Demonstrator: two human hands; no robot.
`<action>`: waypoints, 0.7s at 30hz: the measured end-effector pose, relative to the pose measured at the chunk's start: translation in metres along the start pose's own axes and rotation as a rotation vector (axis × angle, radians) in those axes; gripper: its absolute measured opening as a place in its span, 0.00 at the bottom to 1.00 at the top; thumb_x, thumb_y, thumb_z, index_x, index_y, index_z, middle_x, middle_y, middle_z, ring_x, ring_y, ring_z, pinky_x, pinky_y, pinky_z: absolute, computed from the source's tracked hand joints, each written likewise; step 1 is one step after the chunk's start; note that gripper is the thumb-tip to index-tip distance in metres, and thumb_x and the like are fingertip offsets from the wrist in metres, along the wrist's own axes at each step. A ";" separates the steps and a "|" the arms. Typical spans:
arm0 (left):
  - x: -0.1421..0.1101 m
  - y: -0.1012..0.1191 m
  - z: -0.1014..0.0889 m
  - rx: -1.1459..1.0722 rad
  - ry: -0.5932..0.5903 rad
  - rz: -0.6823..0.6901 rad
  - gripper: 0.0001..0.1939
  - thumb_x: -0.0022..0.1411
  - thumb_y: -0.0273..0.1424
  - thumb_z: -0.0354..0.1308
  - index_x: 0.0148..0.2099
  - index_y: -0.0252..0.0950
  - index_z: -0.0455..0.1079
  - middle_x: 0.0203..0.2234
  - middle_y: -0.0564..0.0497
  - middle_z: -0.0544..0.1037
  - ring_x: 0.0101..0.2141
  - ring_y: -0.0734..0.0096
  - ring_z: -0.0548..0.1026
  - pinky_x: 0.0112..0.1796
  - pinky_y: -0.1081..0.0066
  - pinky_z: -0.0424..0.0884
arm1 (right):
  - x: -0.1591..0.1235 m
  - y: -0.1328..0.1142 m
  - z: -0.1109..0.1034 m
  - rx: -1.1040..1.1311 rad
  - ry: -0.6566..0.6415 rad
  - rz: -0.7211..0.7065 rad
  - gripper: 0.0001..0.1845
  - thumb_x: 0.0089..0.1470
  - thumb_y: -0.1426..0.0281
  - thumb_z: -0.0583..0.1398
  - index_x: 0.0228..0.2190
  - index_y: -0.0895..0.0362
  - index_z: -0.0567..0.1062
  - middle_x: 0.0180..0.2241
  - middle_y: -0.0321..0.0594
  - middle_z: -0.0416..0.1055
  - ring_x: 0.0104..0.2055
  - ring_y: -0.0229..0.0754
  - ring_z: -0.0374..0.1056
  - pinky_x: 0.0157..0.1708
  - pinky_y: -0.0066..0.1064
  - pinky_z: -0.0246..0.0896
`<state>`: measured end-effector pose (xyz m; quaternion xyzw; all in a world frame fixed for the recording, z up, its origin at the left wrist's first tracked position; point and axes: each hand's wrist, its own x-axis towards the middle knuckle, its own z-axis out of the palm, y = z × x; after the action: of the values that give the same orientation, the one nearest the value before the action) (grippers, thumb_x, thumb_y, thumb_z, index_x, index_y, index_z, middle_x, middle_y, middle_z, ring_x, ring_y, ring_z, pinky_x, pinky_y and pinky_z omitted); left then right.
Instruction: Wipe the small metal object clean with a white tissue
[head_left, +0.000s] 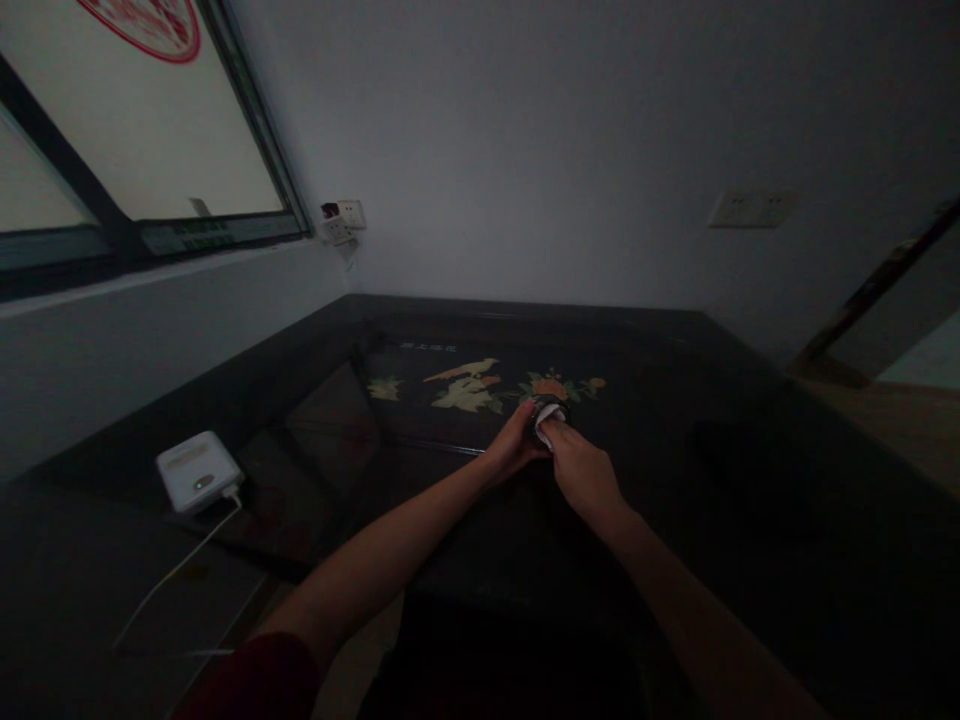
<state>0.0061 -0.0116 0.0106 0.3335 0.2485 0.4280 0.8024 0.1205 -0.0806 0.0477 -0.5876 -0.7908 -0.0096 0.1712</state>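
Grip: L hand (514, 446) was partly closed round a dark round vessel (562, 407), prob. a cup; R hand (589, 478) had a white cloth (550, 412) pinched at its mouth. Exact finger gaps: couldn't tell, too dim. Vessel sat mid-table, just near of the painted peony (550, 388); whether it touched the table (645, 450), n/c. Risks: hard twist w/ cloth could've spun it out of L fingers; dim light could've hidden missed spots. Cable (180, 568) off white box (196, 472), near left, could've snagged L arm. Writing: Chinese chars (429, 347) far left of centre, only 上 legible; box label unreadable.
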 end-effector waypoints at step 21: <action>0.003 0.001 -0.004 -0.034 0.008 -0.027 0.21 0.64 0.44 0.48 0.45 0.34 0.71 0.36 0.45 0.76 0.35 0.68 0.74 0.37 0.70 0.72 | 0.002 0.000 0.002 0.233 0.014 0.020 0.23 0.55 0.81 0.47 0.48 0.59 0.72 0.50 0.46 0.72 0.51 0.42 0.68 0.49 0.30 0.60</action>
<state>0.0046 -0.0074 0.0081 0.3149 0.2491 0.4226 0.8125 0.1196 -0.0785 0.0458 -0.5713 -0.7795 0.0800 0.2441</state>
